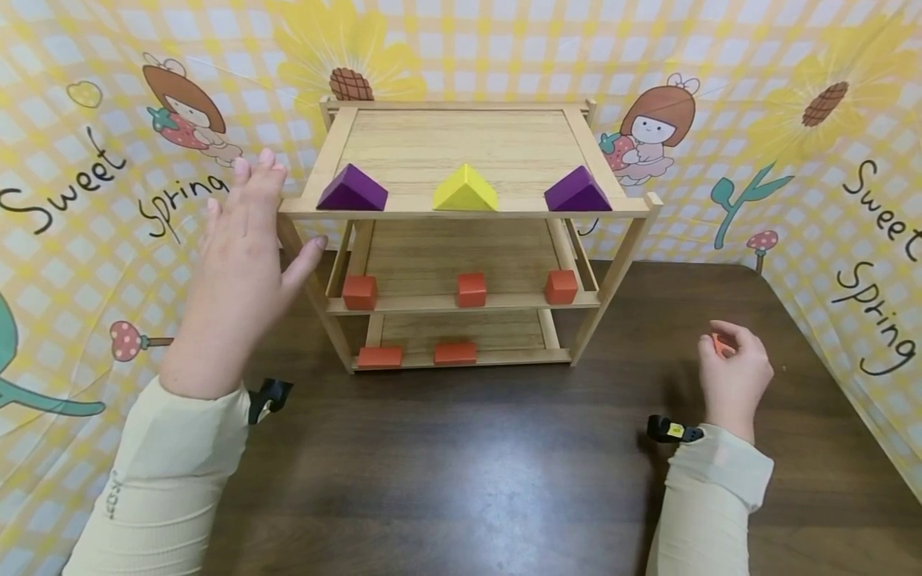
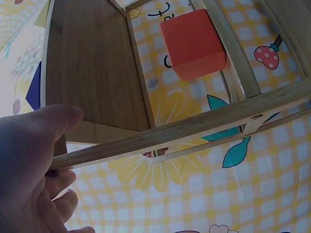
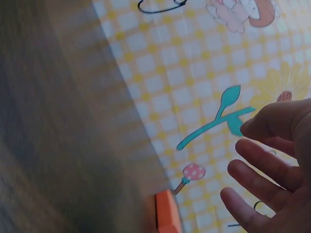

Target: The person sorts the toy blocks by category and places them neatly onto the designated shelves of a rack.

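Note:
A light wooden three-tier rack [image 1: 446, 214] stands on the table. My left hand [image 1: 241, 256] is raised at its front left post, fingers extended and thumb apart; in the left wrist view that post [image 2: 194, 124] runs in between thumb and fingers. To the right of the rack, my right hand [image 1: 736, 372] hovers low over the table with loosely bent fingers. An orange block [image 1: 723, 346] shows through the gap between its thumb and forefinger. In the right wrist view this orange block [image 3: 167, 213] lies below and apart from the fingertips [image 3: 235, 145], partly cut off by the frame.
On the top shelf sit two purple prisms [image 1: 353, 190] and a yellow prism [image 1: 465, 192]. Three red cubes [image 1: 471, 290] line the middle shelf. Two flat red blocks [image 1: 455, 353] lie on the bottom shelf's front edge. A checked cloth [image 1: 468, 48] surrounds the dark table [image 1: 446, 464].

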{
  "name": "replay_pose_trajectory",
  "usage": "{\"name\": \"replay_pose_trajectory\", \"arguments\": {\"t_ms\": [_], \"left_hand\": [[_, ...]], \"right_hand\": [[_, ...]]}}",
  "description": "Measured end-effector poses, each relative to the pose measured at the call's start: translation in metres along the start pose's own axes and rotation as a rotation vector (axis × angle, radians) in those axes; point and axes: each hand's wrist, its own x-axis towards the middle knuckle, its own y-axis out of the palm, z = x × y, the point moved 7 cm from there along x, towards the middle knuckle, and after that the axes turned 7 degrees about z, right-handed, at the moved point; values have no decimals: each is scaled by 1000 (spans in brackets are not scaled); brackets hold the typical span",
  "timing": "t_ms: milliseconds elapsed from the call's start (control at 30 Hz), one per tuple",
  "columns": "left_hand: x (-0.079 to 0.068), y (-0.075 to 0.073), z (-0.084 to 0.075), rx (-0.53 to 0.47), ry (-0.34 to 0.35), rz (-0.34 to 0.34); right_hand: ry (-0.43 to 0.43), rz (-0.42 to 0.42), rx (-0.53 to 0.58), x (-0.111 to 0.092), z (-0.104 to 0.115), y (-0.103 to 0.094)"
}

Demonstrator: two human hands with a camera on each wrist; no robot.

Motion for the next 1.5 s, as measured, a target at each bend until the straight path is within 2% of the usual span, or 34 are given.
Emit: {"name": "replay_pose_trajectory", "arguments": {"t_ms": [200,333,500,833,1133,1500], "left_hand": [[0,0,0,-3,2,-6],[0,0,0,-4,4,-12],[0,0,1,-9,3,-15],[0,0,1,-11,-2,-8],[1,1,0,-17,1,-7],[1,2,1,-23,-5,-3]], "right_hand": [[119,42,1,4,-24,0],[155,56,1,6,-38,0],[192,79,-4,7,-50,1],[334,181,7,9,-70,9],[390,219,16,15,-83,10],[382,230,-6,22,-84,13]]}}
